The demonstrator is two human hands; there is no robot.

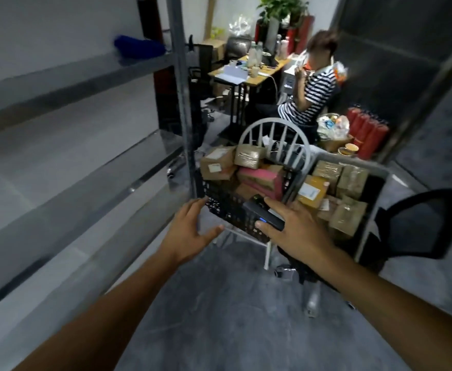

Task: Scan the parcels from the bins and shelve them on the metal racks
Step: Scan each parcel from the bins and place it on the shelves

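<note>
The parcels (217,162) heaped in the crate (226,207) lie just beyond both hands' fingertips, the left hand (190,231) empty with fingers spread at its near corner, the right hand (297,228) gripping the scanner (263,214), whose length points forward into the heap.

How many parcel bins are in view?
2: a black crate on the white chair, a grey bin to its right; both hold parcels. More may be hidden.
</note>
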